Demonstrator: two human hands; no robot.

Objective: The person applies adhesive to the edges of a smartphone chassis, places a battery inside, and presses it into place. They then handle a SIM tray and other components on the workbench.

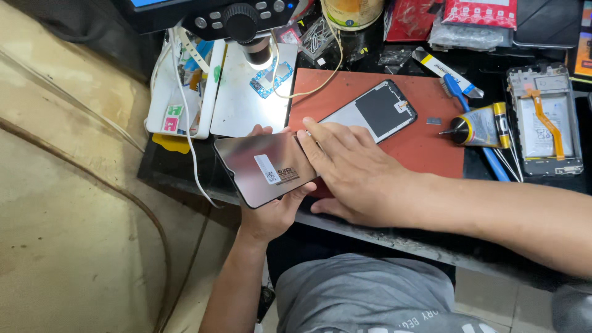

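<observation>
Since the replacement screen panel [265,169] hangs off the front-left edge of the workbench [185,169] rather than lying on it, the left hand [271,213] carries it alone: palm under the near edge, thumb showing past the far edge, fingers curled up around the near-right corner. Panel's long axis runs left-right, slightly tilted, glossy face up with a sticker and label near its right end.

Right hand [348,166] lies flat, fingers together and extended, fingertips on the panel's right end; grips nothing. It's reaching in from the right, forearm crossing the bench front.

Directly behind the right hand: a phone frame [376,111] on the red mat [425,145], long axis diagonal, its near-left end hidden under the fingers. Panel and frame nearly meet there.

Clearance: open air left of and below the panel; microscope base plate [250,98] and cables [185,111] just behind it. Right side of mat bare; glue tube [478,126] and a second, stripped phone chassis [546,120] further right.
</observation>
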